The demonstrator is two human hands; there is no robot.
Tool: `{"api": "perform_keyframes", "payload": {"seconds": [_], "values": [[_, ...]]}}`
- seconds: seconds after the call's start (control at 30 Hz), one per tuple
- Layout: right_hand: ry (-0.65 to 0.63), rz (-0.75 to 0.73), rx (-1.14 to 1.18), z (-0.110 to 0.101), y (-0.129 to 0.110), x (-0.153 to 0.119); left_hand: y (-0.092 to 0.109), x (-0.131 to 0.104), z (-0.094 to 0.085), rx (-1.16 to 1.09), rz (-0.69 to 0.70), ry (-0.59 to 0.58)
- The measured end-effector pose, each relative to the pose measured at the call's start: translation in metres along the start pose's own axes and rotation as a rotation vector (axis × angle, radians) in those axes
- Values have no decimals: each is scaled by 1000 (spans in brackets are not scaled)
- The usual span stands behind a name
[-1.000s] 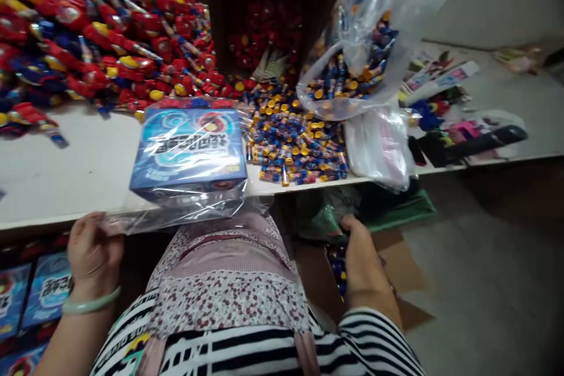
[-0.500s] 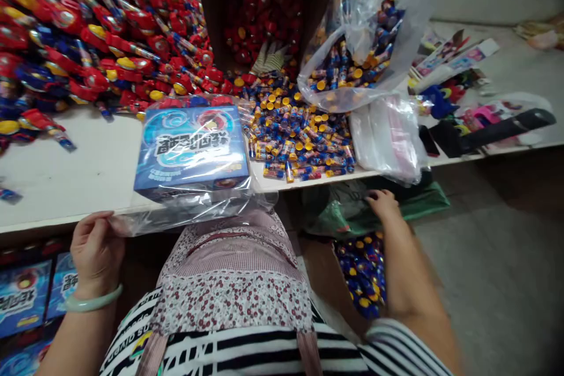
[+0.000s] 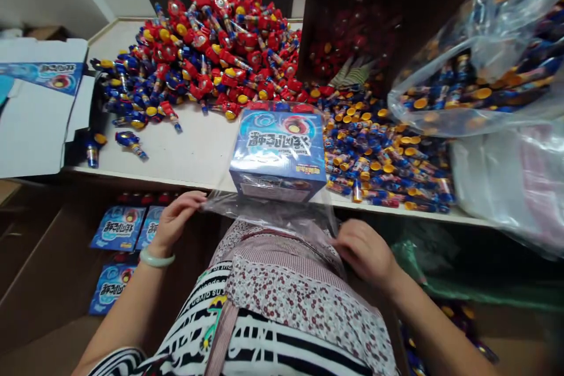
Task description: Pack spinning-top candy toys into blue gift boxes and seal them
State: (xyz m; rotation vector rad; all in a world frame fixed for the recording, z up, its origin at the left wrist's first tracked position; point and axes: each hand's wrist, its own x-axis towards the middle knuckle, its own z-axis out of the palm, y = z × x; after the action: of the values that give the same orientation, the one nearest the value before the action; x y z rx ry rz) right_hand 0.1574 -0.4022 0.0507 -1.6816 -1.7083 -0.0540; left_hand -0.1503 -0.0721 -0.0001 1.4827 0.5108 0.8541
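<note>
I have the blue box (image 3: pixel 277 155) on the desk (image 3: pixel 198 153), close to its front edge, with a clear bag (image 3: pixel 268 214) around it; the loose end of the film hangs toward the wearer's apron (image 3: pixel 304 288). I read the printing on the box's top as upside down from this side.

The left hand (image 3: pixel 178 220), in front of the box and to its left, pinches one corner of that film between thumb and fingers. A pale green bracelet (image 3: pixel 157 257) sits on its wrist. The right hand (image 3: pixel 365 249), in front of the box and to its right, has its fingertips closed on the opposite corner, so I see the film drawn out between the two hands.

Behind the box and to its left I have a heap of red and blue toys (image 3: pixel 238 53), and farther left of the box lies a loose blue toy (image 3: pixel 131 143). Just right of the box spread many small blue-and-yellow tubes (image 3: pixel 374 153). Beyond those, well right of the box, stands a large plastic sack (image 3: pixel 434 126) with more tubes in it, and in front of the sack lie some plastic bags (image 3: pixel 489 173). Below the box and to its left, under desk level, I see more blue boxes (image 3: pixel 117 228).
</note>
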Motion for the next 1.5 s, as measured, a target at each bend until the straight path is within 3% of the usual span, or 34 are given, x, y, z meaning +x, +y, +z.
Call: {"api": "perform_keyframes", "payload": {"seconds": [0.07, 0.1, 0.17, 0.2, 0.23, 0.3, 0.37, 0.5, 0.63, 0.77, 0.83, 0.93, 1.03, 1.1, 1.2, 1.37, 1.5], "values": [[-33, -51, -22, -11, 3, -31, 4, -16, -18, -109, -70, 13], [-2, 11, 14, -14, 5, -44, 3, -21, -22, -205, -121, 52], [128, 309, 196, -9, 11, -56, -3, -23, -20, -382, -314, 77], [162, 520, 344, -3, 15, -55, -7, -20, -14, -440, -455, 31], [138, 738, 517, 5, 18, -49, -11, -14, -5, -482, -606, -51], [-78, 1074, 873, 19, 24, -29, -18, 0, 16, -575, -809, -200], [-233, 1192, 1118, 28, 28, -10, -18, 13, 36, -677, -824, -224], [46, 1141, 1184, 31, 31, 0, -13, 23, 55, -754, -658, -142], [106, 1045, 1214, 42, 44, -18, -29, 19, 55, -735, -554, -146], [5, 961, 1139, 51, 67, -28, -53, 26, 49, -680, -509, -191], [-64, 942, 980, 50, 77, -26, -59, 32, 44, -642, -500, -226], [-56, 888, 657, 46, 89, -20, -59, 43, 34, -518, -472, -238], [-108, 817, 399, 43, 95, -12, -52, 57, 21, -244, -421, -216], [-182, 795, 287, 43, 96, -7, -47, 68, 13, 4, -407, -237], [-198, 752, 163, 43, 98, 2, -43, 89, 6, 264, -384, -270], [-171, 609, -83, 43, 113, 31, -50, 126, 19, 231, -316, -363], [-247, 306, -102, 44, 141, 66, -67, 141, 43, 55, -397, -370]]}}
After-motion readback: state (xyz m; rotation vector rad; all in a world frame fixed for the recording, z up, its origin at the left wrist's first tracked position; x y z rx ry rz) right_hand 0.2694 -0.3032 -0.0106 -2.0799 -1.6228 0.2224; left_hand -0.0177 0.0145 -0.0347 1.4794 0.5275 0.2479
